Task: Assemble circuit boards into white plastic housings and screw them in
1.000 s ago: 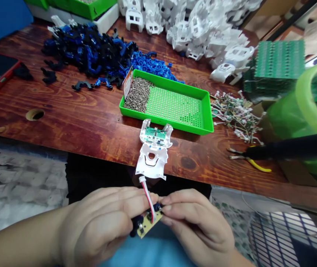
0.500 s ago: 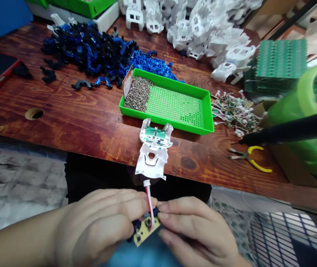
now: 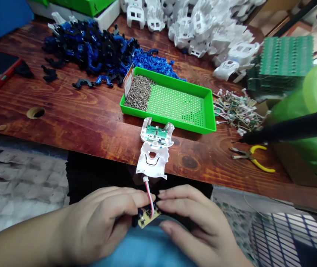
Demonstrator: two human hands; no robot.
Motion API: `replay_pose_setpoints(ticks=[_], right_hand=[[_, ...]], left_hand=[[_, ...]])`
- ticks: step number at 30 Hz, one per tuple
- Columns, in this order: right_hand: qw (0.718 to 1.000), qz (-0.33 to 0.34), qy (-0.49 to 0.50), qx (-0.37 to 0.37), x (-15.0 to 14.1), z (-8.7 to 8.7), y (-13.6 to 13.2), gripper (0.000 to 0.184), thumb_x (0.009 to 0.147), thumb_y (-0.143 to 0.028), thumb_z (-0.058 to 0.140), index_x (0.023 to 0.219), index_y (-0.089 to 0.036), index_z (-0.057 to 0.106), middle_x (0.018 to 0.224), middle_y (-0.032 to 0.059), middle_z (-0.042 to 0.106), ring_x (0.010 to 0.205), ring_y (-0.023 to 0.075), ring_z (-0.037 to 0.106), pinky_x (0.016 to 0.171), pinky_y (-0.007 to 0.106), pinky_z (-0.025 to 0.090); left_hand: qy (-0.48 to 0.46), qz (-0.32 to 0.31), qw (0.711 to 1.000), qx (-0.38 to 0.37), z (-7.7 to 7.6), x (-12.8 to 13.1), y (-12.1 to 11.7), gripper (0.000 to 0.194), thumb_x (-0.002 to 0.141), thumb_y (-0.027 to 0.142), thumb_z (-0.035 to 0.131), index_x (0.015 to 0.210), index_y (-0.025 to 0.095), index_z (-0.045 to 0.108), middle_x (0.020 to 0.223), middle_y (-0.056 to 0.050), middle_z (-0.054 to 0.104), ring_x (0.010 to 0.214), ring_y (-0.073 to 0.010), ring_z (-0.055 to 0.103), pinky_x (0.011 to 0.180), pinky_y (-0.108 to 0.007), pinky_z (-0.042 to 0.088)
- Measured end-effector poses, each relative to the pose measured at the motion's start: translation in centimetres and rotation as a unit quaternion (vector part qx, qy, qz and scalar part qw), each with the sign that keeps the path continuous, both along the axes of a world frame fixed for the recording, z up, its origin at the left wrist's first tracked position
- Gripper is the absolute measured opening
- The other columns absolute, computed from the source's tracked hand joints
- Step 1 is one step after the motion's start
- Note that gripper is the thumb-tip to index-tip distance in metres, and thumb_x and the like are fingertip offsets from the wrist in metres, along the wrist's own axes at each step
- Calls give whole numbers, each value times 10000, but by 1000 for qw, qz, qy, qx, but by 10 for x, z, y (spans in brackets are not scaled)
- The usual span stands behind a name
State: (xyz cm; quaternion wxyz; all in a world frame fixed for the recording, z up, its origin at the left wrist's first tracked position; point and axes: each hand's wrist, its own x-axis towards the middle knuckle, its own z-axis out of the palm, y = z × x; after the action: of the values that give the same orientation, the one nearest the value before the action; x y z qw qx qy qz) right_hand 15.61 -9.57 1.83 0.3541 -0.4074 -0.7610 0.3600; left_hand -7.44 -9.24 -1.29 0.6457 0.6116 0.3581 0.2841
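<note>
My left hand (image 3: 111,215) is closed around a small tan circuit board (image 3: 146,219), low in front of my lap. Dark blue or black plastic shows at the board's edge, partly hidden by my fingers. From the board a red-and-white cable (image 3: 149,193) rises to a white connector (image 3: 146,179). My right hand (image 3: 194,222) is beside the board's right end, thumb and fingers apart; whether a fingertip touches the board is unclear. Beyond the hands, a white plastic shell (image 3: 153,161) overhangs the table edge, next to another white shell piece with a green circuit board (image 3: 156,134) in it.
A green tray (image 3: 175,105) with small screws stands behind the shells. Blue and black plastic parts (image 3: 88,48) and white shells (image 3: 203,26) are heaped farther back. Yellow-handled pliers (image 3: 254,157), cabled boards (image 3: 239,107) and a dark rod-like tool (image 3: 283,128) are on the right.
The thumb and fingers of my right hand have spread apart, easing off the small board. My left hand keeps the board, which has moved slightly up and to the right.
</note>
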Motion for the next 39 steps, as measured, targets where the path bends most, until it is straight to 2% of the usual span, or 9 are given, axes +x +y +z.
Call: replay_pose_setpoints(ticks=[3,5,9,13,18,24,32,39], right_hand=[[999,-13,-23,47,-2,2,0,139,852,-197,650,988,-186,676,926,65,645,890,135,664,768,205,588],[997,13,-25,71,-6,4,0,112,845,-206,665,948,-168,692,893,61,633,879,129,652,766,199,583],[998,29,-20,58,-13,4,1,116,836,-150,663,947,-157,699,845,55,639,818,127,653,714,207,590],[1000,9,-5,28,-15,2,0,134,828,-123,666,952,-163,698,857,49,640,789,110,669,709,173,588],[1000,-13,17,5,-15,3,-1,91,814,-117,678,886,-168,699,832,33,618,738,96,668,684,145,588],[1000,16,-6,0,-15,10,3,81,817,-84,654,862,-119,711,842,66,653,784,111,678,748,150,576],[1000,3,3,-14,-14,9,2,55,822,-104,662,851,-122,706,850,60,643,802,95,675,777,117,557],[1000,-1,5,-25,-14,6,2,61,817,-137,682,871,-137,711,855,46,634,797,89,671,763,111,554]], left_hand=[[90,-92,976,178,0,-4,7,405,857,64,515,1213,252,552,1229,-84,684,1101,-214,654,972,-297,504],[116,-106,958,242,1,-3,10,411,848,51,492,1227,208,520,1176,-103,703,1042,-197,679,930,-259,522],[125,-97,941,300,3,2,11,362,833,45,476,1164,192,494,1083,-106,728,977,-175,699,895,-228,528],[135,-98,920,354,6,4,10,476,830,20,490,1239,212,343,1089,-111,726,1036,-181,682,923,-247,516],[148,-110,914,361,10,4,11,428,838,37,484,1222,180,357,1071,-122,724,1026,-206,684,904,-267,529],[94,-40,893,439,9,10,15,313,849,16,400,1152,85,429,888,-131,739,779,-206,718,693,-284,583],[114,-54,893,431,15,12,16,262,852,13,375,1083,103,459,856,-108,734,747,-188,708,678,-267,574],[131,-75,899,412,14,11,14,298,851,13,377,1125,116,434,932,-105,737,839,-184,710,750,-264,572]])
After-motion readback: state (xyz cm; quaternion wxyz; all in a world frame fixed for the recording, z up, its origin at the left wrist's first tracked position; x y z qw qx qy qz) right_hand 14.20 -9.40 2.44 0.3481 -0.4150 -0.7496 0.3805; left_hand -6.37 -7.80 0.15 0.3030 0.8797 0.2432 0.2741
